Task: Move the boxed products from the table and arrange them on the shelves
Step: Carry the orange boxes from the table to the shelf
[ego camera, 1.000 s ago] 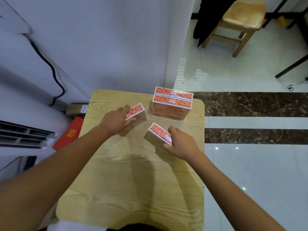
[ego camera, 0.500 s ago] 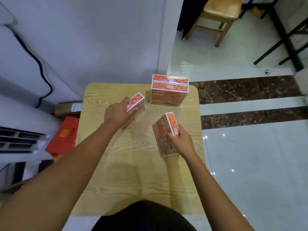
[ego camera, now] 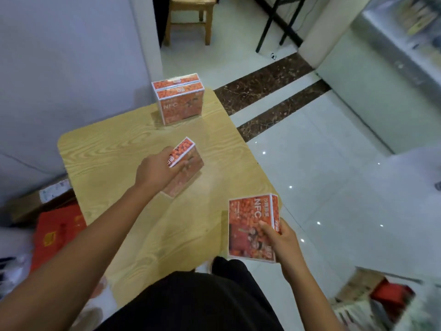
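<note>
Orange cartons, four in all, are shown with a pale wood-grain table (ego camera: 107, 149). Your left hand (ego camera: 155, 173) is closed round the left-hand box (ego camera: 185, 150) above the middle of the tabletop, gripping its near end, with its narrow orange top face turned up. Its lower part is blurred, so you cannot tell whether it touches the wood. Your right hand (ego camera: 282, 240) holds the right-hand box (ego camera: 248, 220) off the table at the near right corner, partly over the white tiled floor (ego camera: 334, 187). The thumb lies on the broad printed face, which is turned toward you, and the letters NFC run sideways. At the far edge the front standing box (ego camera: 181, 106) stands upright, and the rear standing box (ego camera: 176, 80) is pressed close behind it. A red carton (ego camera: 57, 232) lies on the floor left of the table, and a wooden chair (ego camera: 191, 10) stands beyond it.
</note>
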